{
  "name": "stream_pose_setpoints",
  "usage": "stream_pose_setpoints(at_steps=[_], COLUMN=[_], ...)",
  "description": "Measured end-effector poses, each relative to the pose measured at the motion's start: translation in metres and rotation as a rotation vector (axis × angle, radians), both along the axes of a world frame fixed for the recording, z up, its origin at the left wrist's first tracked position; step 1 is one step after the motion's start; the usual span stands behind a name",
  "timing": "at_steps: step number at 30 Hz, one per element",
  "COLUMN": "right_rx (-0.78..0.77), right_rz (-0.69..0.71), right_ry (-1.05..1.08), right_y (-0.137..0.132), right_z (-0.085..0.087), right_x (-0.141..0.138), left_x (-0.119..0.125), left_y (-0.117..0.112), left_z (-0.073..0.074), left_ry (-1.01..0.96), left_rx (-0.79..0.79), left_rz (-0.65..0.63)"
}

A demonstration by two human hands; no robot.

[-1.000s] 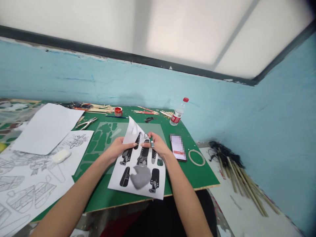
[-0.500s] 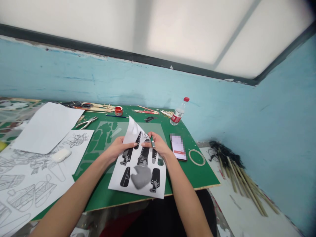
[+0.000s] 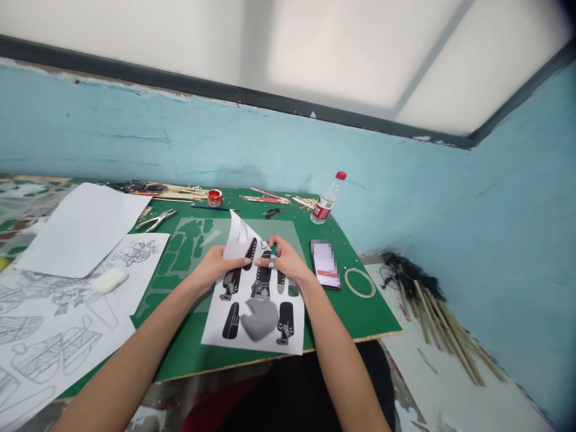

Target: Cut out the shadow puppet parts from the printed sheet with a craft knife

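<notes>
A white sheet [image 3: 252, 327] printed with black cut-out shapes lies on the green board [image 3: 360, 312], its far corner curled up. My left hand [image 3: 216, 267] pinches the sheet's left edge, thumb on top. My right hand [image 3: 281, 259] is closed round a small green-and-silver craft knife [image 3: 272, 258], its tip down on the sheet beside a black shape. Both hands meet over the upper part of the sheet.
A phone [image 3: 324, 264] and a thin ring [image 3: 360, 282] lie right of the sheet. A water bottle [image 3: 327, 198], a red paint jar [image 3: 215, 198], pliers [image 3: 156, 220] and sticks sit at the back. Drawn sheets [image 3: 54, 324] cover the left. Bamboo sticks [image 3: 445, 336] lie lower right.
My right hand has shifted slightly left with the knife, closer to my left hand. The view has tilted down a little.
</notes>
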State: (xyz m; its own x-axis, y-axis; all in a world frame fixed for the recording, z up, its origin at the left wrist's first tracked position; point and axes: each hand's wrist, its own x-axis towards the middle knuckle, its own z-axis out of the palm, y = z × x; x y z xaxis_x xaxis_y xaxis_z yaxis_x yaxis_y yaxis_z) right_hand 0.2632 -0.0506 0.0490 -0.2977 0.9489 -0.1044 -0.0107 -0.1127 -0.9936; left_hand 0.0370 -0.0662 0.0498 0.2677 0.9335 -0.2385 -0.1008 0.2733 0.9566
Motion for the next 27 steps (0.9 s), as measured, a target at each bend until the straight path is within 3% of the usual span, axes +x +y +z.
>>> stream_pose_setpoints(at_steps=[6,19,23,27], right_rx=[-0.001,0.002,0.065,0.217], right_rz=[0.013,0.045,-0.038,-0.235], right_ry=[0.039,0.040,-0.046,-0.158], right_y=[-0.001,-0.009,-0.006,-0.003], right_z=[0.000,0.017,0.013,0.008], right_x=[0.000,-0.002,-0.003,-0.005], left_x=[0.001,0.004,0.003,-0.003], left_y=[-0.003,-0.009,-0.005,0.002], left_z=[0.004,0.011,0.005,-0.001], left_ry=[-0.036,-0.037,0.018,0.092], left_rx=[-0.027,-0.072,-0.034,0.037], left_rz=[0.000,0.038,0.089,0.156])
